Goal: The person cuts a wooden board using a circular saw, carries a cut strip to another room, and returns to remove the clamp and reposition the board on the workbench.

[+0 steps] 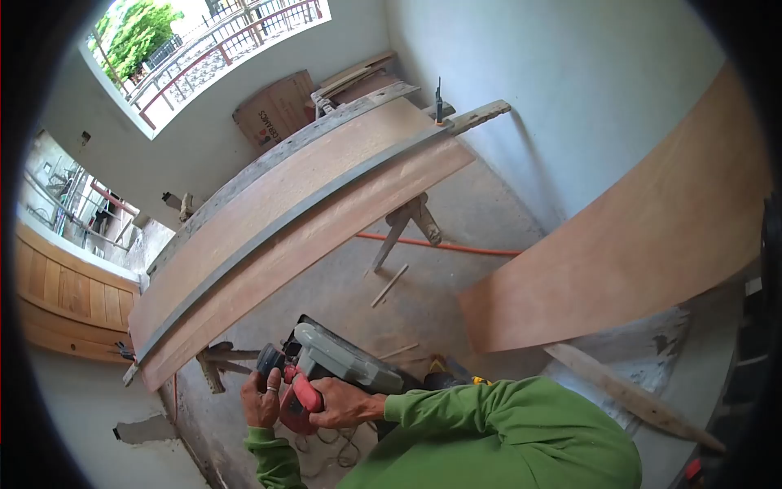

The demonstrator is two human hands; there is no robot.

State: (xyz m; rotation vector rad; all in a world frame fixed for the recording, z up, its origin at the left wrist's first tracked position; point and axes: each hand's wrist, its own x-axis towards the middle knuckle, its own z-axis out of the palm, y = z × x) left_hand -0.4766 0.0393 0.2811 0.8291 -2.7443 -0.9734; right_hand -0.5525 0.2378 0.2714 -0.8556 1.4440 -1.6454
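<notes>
A red circular saw (295, 416) with a dark, rounded motor end is held low in front of me, close to my body. My right hand (340, 403) is wrapped round its red handle. At its other side, my left hand (261, 401) has its fingers closed about the dark end. The blade is not visible. Just beyond the saw is a grey and black case (358, 359), partly behind my right hand. A loosely looped cord (346, 448) hangs below the saw.
A long plywood sheet (391, 191) lies on trestles ahead, a metal straightedge (309, 200) clamped along it by a clamp (440, 110) at the far end. Another plywood sheet (627, 236) leans at right. An orange hose (456, 246) and wood strips (391, 285) lie on the floor.
</notes>
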